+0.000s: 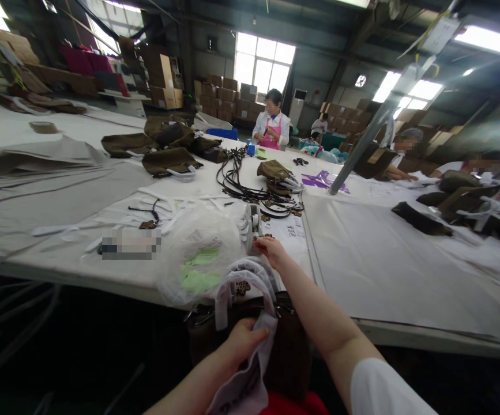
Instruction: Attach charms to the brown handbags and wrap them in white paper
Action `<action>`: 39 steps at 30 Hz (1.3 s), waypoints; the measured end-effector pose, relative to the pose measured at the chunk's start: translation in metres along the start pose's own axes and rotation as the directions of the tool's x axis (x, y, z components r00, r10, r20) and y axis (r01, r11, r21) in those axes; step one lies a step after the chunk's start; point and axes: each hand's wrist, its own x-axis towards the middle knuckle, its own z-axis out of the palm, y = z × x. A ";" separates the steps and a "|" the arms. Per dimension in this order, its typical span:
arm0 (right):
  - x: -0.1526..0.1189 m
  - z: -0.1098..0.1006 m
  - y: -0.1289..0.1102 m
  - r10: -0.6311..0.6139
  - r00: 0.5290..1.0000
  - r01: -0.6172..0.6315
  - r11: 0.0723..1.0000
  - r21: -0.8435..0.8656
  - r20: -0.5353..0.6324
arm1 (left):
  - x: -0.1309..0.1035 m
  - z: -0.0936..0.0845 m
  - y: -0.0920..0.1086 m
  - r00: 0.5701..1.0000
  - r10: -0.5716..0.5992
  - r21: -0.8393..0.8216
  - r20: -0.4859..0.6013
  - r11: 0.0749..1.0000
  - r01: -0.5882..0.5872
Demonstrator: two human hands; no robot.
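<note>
A dark brown handbag sits upright in front of me at the table's edge, its handles wrapped in white paper. My left hand is closed on a loose white paper sheet below the handles, thumb on top. Beyond the bag, my right hand reaches to the near end of a pale tape dispenser. Its fingers are drawn together; anything between them is too small to make out. A leopard-print charm shows by the handles.
A clear plastic bag with green slips lies left of the dispenser. Black straps and brown bags lie farther back. A metal post rises at right. A person in a pink apron stands opposite; others work at right.
</note>
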 end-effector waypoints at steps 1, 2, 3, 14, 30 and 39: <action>-0.001 0.000 0.000 0.004 1.000 -0.004 1.000 0.016 -0.001 | 0.000 0.000 0.000 1.000 0.001 0.001 -0.002 1.000 -0.001; -0.001 0.000 0.000 0.008 1.000 -0.008 1.000 0.030 -0.006 | -0.001 0.000 0.001 1.000 0.002 0.003 -0.004 1.000 -0.002; -0.002 0.000 0.000 0.011 1.000 -0.010 0.999 0.042 -0.010 | -0.001 0.000 0.001 1.000 0.004 0.005 -0.006 1.000 -0.004; -0.002 0.004 0.003 -0.070 0.997 0.065 0.991 -0.115 -0.036 | -0.005 0.003 0.005 1.000 0.023 0.023 0.012 0.999 -0.023; -0.016 0.001 -0.036 -0.108 0.993 0.100 0.578 -0.810 0.046 | -0.001 0.004 -0.002 0.994 0.036 0.148 -0.106 0.989 -0.020; -0.166 -0.020 -0.061 -0.126 0.917 0.341 0.740 -0.580 0.378 | -0.016 0.011 0.006 0.982 0.138 0.216 -0.130 0.970 -0.108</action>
